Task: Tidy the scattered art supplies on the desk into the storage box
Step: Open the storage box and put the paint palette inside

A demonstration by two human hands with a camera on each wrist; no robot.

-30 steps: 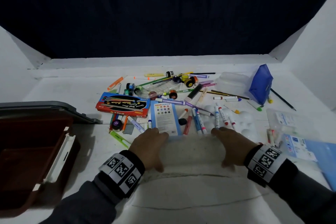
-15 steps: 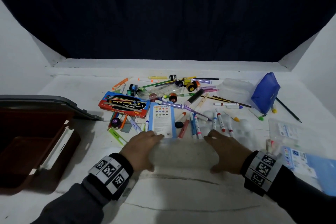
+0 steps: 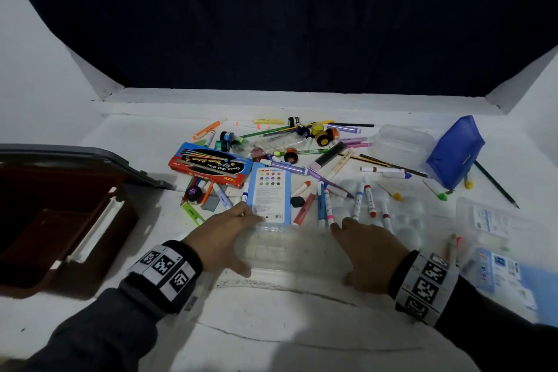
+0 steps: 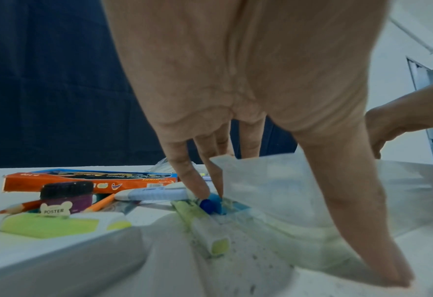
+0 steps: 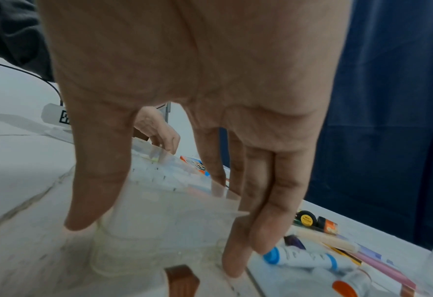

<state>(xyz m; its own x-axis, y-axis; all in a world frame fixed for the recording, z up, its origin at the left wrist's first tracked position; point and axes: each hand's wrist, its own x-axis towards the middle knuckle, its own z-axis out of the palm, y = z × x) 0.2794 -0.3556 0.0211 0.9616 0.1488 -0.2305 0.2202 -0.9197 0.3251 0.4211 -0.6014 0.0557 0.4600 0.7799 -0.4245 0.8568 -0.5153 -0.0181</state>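
A clear plastic tray (image 3: 290,248) lies at the front of the white desk. My left hand (image 3: 241,243) holds its left end and my right hand (image 3: 344,252) its right end, fingers over the far edge and thumbs on the near edge. The left wrist view shows the left hand (image 4: 299,231) spanning the clear tray (image 4: 273,191), fingertips (image 4: 205,191) among the markers. From the right wrist, the right hand (image 5: 156,245) straddles the tray (image 5: 164,211) the same way. The brown storage box (image 3: 60,220) stands open at the left, grey lid raised.
Beyond the tray lie a red brush box (image 3: 211,164), a blue colour pencil pack (image 3: 271,190), loose markers (image 3: 368,199) and paint pots (image 3: 320,134). A blue pouch (image 3: 456,151), a clear container (image 3: 401,142) and plastic packets (image 3: 489,220) sit to the right.
Both hands stay at the two ends of the clear tray, with fingers and thumbs settling round its edges. My head view has shifted a little; the supplies have not moved.
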